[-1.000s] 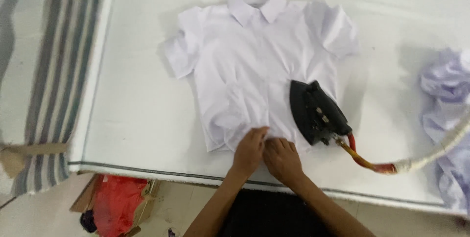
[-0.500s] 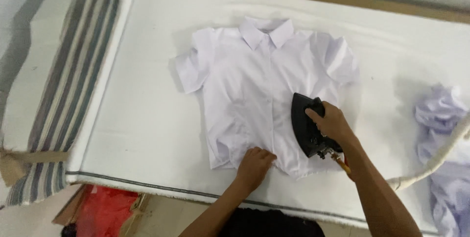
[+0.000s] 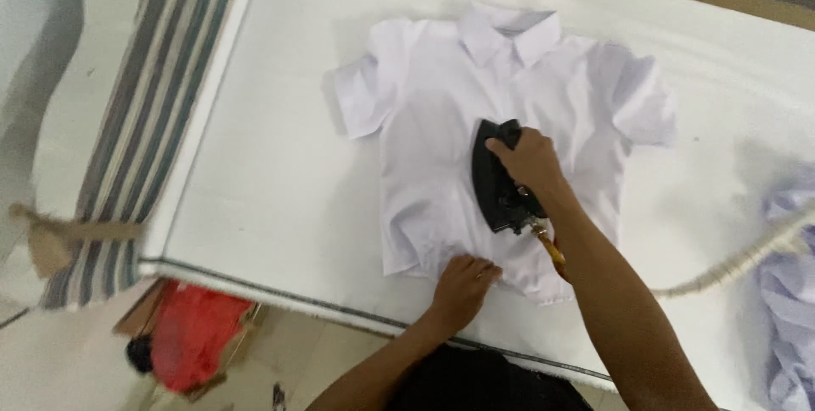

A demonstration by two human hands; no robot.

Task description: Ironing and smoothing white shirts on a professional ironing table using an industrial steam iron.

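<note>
On white shirt (image 3: 441, 148) — black iron (image 3: 497, 177), flat

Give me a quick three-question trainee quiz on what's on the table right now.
1. True or false: the right hand grips the black iron on the white shirt.
2. Where does the left hand press? A) collar B) bottom hem C) sleeve
3. What lies at the table's far right edge?

Key: 1 true. 2 B. 3 A crumpled pile of pale clothes.
</note>
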